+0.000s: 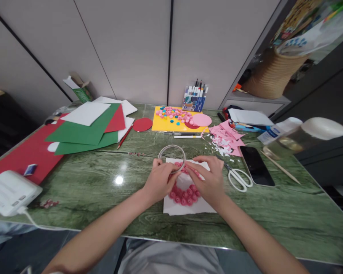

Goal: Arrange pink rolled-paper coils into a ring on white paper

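My left hand (161,179) is closed on a thin, pale ring that looks like a nearly used-up roll of tape (171,146), held upright above the paper. The fingertips of my right hand (210,177) are drawn together at the roll's right edge; what they pinch, if anything, is too small to make out. Below both hands a white sheet of paper (174,210) lies on the table. A ring of pink, bead-like rounds (184,198) rests on it, its upper part partly covered by my fingers. White-handled scissors (240,179) lie just right of my right hand.
Pink paper scraps (227,139), a phone (257,166), a wooden stick (281,168) and a clear bottle (291,140) are on the right. A yellow sheet (160,123) bears small balls behind. Green sheets (82,131), a red pencil (125,136) and a white charger (13,192) lie left.
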`<state>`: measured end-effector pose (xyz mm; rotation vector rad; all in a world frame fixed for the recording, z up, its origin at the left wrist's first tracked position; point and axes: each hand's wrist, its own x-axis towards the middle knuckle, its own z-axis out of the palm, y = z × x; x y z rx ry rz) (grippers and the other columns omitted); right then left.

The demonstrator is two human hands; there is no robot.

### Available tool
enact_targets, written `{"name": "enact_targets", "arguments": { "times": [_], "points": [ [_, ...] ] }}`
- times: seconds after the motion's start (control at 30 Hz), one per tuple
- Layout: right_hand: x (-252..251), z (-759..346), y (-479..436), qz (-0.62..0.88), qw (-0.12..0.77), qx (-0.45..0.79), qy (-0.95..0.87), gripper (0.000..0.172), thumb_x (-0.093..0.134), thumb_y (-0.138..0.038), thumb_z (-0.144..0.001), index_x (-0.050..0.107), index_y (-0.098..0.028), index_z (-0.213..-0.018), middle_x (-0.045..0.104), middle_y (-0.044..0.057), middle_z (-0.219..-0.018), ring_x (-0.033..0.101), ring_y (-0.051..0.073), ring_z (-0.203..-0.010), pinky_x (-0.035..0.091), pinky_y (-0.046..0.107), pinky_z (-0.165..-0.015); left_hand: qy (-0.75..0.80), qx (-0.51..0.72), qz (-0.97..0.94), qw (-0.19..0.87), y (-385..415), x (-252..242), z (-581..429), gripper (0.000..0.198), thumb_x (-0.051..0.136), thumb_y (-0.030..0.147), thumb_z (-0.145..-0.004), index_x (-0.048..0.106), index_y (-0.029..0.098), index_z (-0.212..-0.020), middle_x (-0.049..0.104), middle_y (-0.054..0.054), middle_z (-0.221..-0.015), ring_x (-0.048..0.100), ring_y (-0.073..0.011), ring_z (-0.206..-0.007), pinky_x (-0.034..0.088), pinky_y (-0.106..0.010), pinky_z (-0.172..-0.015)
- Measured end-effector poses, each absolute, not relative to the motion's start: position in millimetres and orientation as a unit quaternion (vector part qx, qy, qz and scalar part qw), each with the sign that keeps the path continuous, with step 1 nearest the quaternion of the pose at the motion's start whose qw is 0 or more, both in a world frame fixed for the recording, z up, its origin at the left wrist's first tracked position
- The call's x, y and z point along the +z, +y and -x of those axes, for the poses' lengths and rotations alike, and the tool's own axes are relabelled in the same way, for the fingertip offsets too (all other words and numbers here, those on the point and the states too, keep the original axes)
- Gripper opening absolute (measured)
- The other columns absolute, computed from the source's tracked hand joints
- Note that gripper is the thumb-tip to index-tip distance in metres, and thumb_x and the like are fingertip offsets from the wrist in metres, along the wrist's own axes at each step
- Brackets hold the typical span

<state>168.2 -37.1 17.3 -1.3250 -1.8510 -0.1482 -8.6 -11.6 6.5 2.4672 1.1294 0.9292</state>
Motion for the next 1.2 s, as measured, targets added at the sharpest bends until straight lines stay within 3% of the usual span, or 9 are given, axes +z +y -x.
{"name": "enact_targets", "arguments": {
  "times": [0.17, 0.33, 0.6, 0.77, 0.9, 1.03, 1.2],
  "points": [
    [16.7, -166.5, -37.2, 0.533, 0.403, -0.101, -0.737, 0.008, 0.063, -0.025, -0.075, 0.067, -0.028, -0.081, 0.06, 0.003, -0.09, 0.051, 0.019, -0.085, 0.03, 0.038, -0.077, 0.374, 0.325, -0.867, 0.059, -11.6, 5.5, 6.6, 0.018, 0.044, 0.027, -0.088, 0.056, 0.016, -0.083, 0.061, 0.0, -0.066, 0.05, -0.0114, -0.058, 0.028, -0.032, -0.07],
    [19.1, -163.7, -38.0, 0.548, 0.39, -0.045, -0.739, 0.005, 0.06, -0.025, -0.076, 0.064, -0.023, -0.075, 0.058, 0.004, -0.093, 0.049, 0.02, -0.088, 0.03, 0.038, -0.078, 0.335, 0.358, -0.871, -0.042, -11.9, 3.0, 5.5, 0.015, 0.049, 0.021, -0.084, 0.055, 0.015, -0.073, 0.054, 0.002, -0.055, 0.047, -0.0118, -0.055, 0.025, -0.031, -0.065],
    [21.3, -153.8, -43.1, 0.557, 0.426, 0.043, -0.712, 0.005, 0.06, -0.017, -0.069, 0.059, -0.021, -0.066, 0.053, 0.003, -0.089, 0.047, 0.02, -0.09, 0.033, 0.039, -0.081, 0.279, 0.408, -0.862, -0.115, -17.6, 3.1, 6.2, 0.016, 0.057, 0.014, -0.078, 0.05, 0.016, -0.063, 0.055, 0.003, -0.051, 0.045, -0.0108, -0.051, 0.021, -0.031, -0.061],
    [16.2, -169.4, -26.1, 0.612, 0.47, 0.124, -0.623, 0.009, 0.06, -0.023, -0.072, 0.061, -0.02, -0.064, 0.053, 0.004, -0.088, 0.048, 0.02, -0.09, 0.035, 0.039, -0.083, 0.23, 0.447, -0.859, -0.091, -24.2, 3.8, 3.7, 0.012, 0.058, 0.019, -0.077, 0.051, 0.016, -0.068, 0.056, 0.003, -0.052, 0.044, -0.0104, -0.048, 0.021, -0.03, -0.06],
    [12.2, -192.6, -11.1, 0.593, 0.534, 0.292, -0.527, 0.01, 0.064, -0.032, -0.07, 0.067, -0.022, -0.07, 0.052, 0.003, -0.092, 0.051, 0.018, -0.086, 0.039, 0.033, -0.074, 0.383, 0.376, -0.844, -0.007, -0.9, 0.0, 13.3, 0.013, 0.051, 0.024, -0.083, 0.054, 0.017, -0.072, 0.058, 0.002, -0.058, 0.048, -0.0117, -0.054, 0.027, -0.033, -0.071],
    [11.6, -200.7, -9.5, 0.504, 0.583, 0.421, -0.479, 0.007, 0.067, -0.028, -0.068, 0.069, -0.023, -0.073, 0.053, 0.002, -0.093, 0.05, 0.018, -0.094, 0.038, 0.031, -0.08, 0.512, 0.264, -0.817, 0.009, 31.8, -8.2, 28.6, 0.014, 0.046, 0.027, -0.085, 0.055, 0.018, -0.078, 0.061, -0.002, -0.07, 0.052, -0.0168, -0.07, 0.027, -0.037, -0.08],
    [15.9, -198.4, -16.2, 0.479, 0.554, 0.488, -0.475, 0.011, 0.062, -0.023, -0.072, 0.07, -0.024, -0.079, 0.052, 0.002, -0.097, 0.048, 0.017, -0.097, 0.036, 0.031, -0.084, 0.539, 0.222, -0.812, 0.028, 38.1, -12.3, 30.4, 0.013, 0.048, 0.021, -0.083, 0.058, 0.018, -0.091, 0.062, -0.008, -0.091, 0.052, -0.0248, -0.091, 0.028, -0.042, -0.082]
  ]
}}
